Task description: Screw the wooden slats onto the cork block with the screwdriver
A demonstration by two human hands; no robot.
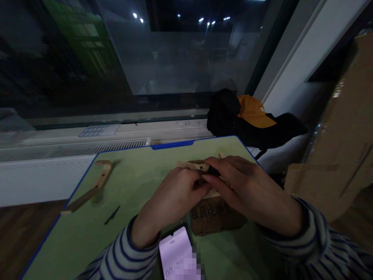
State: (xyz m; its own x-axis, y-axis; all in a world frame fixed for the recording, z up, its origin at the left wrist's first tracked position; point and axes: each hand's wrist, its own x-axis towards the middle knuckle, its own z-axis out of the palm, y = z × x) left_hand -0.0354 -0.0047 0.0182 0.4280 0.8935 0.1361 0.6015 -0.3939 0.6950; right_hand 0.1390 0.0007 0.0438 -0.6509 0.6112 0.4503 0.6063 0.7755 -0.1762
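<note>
A dark window (180,66) filled the far side, lights and dim shapes showing in its glass. In front of it stood the green worktop (140,182), edged in blue, with a white radiator (35,179) beyond its far left corner. A large cardboard box (335,147) rose on the right, apart from the worktop's edge. Near the far right corner lay a black bundle (223,116), and on it an orange cap (255,111).

Both hands, in striped sleeves, met over the right half of the worktop. The right hand (243,184) came in from the right, thumb and forefinger pinching a small dark piece. The left hand (175,194) was curled in close beside it; what its fingers gripped could not be told, as they were partly hidden. Under the hands lay a brown slab (218,221) with dark characters on it, and nearer the person, partly behind the left sleeve, a lit phone (176,249).

On the left of the worktop rested a curved wooden piece (101,177) with dark holes. A pale wooden strip (190,166), marked by one dark hole, stuck out from between the hands, touching the dark piece (213,170). Between the left sleeve and the curved piece lay a thin dark sliver (112,215).
</note>
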